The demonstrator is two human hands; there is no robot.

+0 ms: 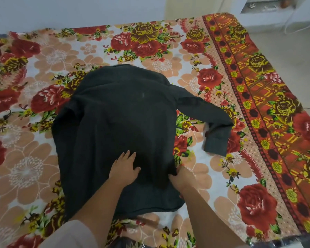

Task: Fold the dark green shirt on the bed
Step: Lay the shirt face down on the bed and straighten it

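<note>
Dark green shirt (118,126) spread back-side up near the middle of the bed, on the floral bedsheet (25,158), collar toward the far edge and hem toward the wearer. Left sleeve apparently already tucked in along the left side (hard to tell, the fabric being so dark); right sleeve (209,120) lying out to the right, bent at the elbow, cuff pointing down toward the near side.

Left hand (124,167) laid flat on the lower back panel, fingers spread, pressing the cloth down as an anchor. Right hand (182,178) at the shirt's right side edge, fingers curled around and pinching the fabric there, thumb hidden under the fold.

Judged as the side-fold step: lower right edge gripped, ready to be drawn inward over the back panel. Still early in the task, no lengthwise or crosswise fold yet finished on this side.

Next move likely calling for a lift of the pinched right edge and a carry toward the centre line, with the flat palm holding the panel steady against slipping. After that, right sleeve to be brought in over the body (otherwise left trailing outside the fold), then hem up toward collar.
</note>
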